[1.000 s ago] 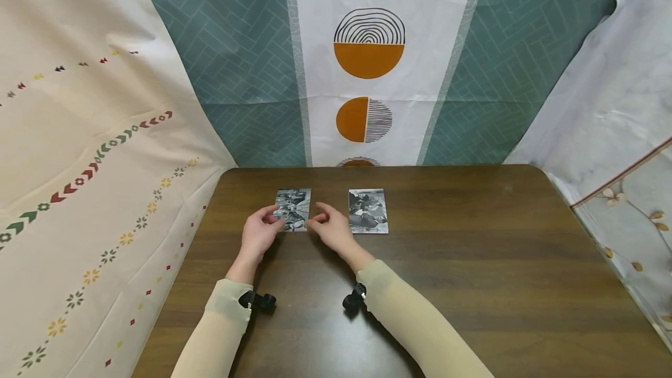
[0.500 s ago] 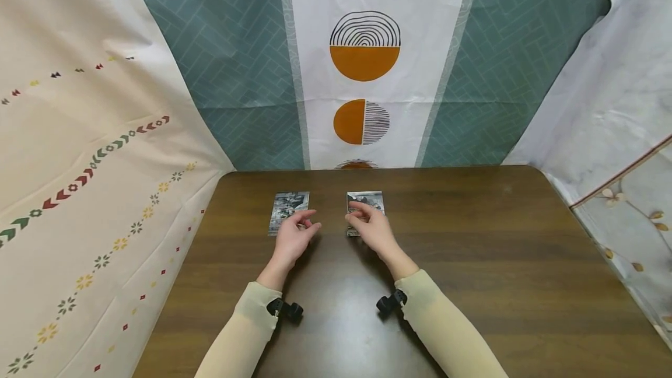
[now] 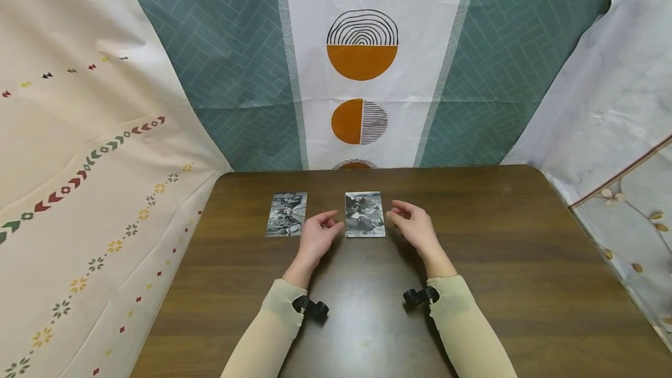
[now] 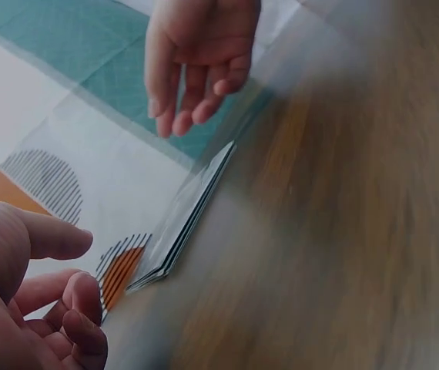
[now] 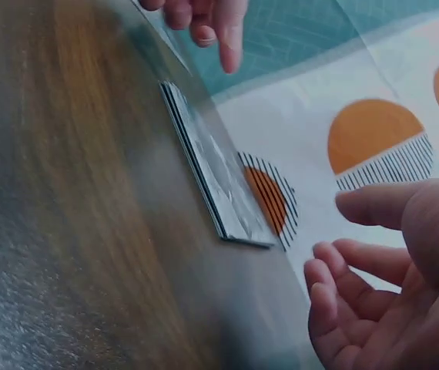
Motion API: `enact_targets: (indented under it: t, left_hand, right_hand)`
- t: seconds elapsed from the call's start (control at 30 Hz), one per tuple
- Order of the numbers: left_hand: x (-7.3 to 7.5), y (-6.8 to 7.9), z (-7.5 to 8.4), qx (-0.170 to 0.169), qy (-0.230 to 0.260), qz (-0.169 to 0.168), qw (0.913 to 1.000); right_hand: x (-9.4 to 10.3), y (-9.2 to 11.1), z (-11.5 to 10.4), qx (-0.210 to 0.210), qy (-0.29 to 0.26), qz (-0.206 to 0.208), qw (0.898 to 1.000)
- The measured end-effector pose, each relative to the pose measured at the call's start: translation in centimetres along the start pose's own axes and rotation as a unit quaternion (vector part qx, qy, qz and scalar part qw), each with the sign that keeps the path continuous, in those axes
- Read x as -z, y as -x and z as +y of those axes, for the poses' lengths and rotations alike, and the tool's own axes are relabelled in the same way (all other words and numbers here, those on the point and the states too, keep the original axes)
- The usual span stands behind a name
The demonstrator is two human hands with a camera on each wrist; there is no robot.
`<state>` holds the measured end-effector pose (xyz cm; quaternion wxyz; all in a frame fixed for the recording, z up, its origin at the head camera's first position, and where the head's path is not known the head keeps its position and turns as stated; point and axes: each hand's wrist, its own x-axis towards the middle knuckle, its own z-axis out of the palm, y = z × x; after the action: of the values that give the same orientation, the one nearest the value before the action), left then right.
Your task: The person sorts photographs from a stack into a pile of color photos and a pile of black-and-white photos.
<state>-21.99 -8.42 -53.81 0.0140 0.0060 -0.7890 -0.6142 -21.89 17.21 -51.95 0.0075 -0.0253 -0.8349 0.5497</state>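
Observation:
Two black-and-white photo prints lie flat on the table. In the head view, the left print (image 3: 287, 214) is a little apart from the right print (image 3: 364, 214). From the wrist views, the right one shows as a thin stack (image 4: 185, 220) with several layered edges. My left hand (image 3: 317, 235) hovers between the prints, its fingers loosely bent, near the stack's left side. Just past the stack's right side is my right hand (image 3: 417, 229), also relaxed. Neither hand holds anything. In the right wrist view, the stack (image 5: 216, 173) lies between both hands.
A dark brown wooden table (image 3: 499, 284) stretches beneath both arms. Behind it hangs a green and white patterned cloth (image 3: 362, 86). A cream cloth (image 3: 105, 191) borders the left side, a pale one (image 3: 619, 133) the right. Each wrist carries a small black camera (image 3: 311, 308).
Both hands have moved right from beside the left print to either side of the right print. The prints stay in place; the head view has shifted slightly.

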Motion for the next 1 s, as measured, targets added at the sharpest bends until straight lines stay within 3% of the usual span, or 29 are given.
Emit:
enact_targets:
  t: [0.23, 0.5, 0.67, 1.0]
  left_hand:
    - [-1.7, -0.2, -0.3, 0.031, 0.01, 0.009, 0.9994]
    - [-2.3, -0.3, -0.5, 0.05, 0.021, 0.004, 0.9985]
    - [-2.3, -0.3, -0.7, 0.057, 0.021, -0.002, 0.9981]
    - [-2.3, -0.3, -0.6, 0.05, -0.026, -0.015, 0.9983]
  right_hand:
    - [-0.7, -0.1, 0.6, 0.001, 0.07, -0.033, 0.997]
    - [-1.5, -0.2, 1.2, 0.026, 0.14, -0.04, 0.989]
    - [-1.8, -0.2, 1.6, 0.039, 0.159, -0.034, 0.986]
    - [-2.1, -0.3, 1.8, 0.041, 0.182, -0.022, 0.982]
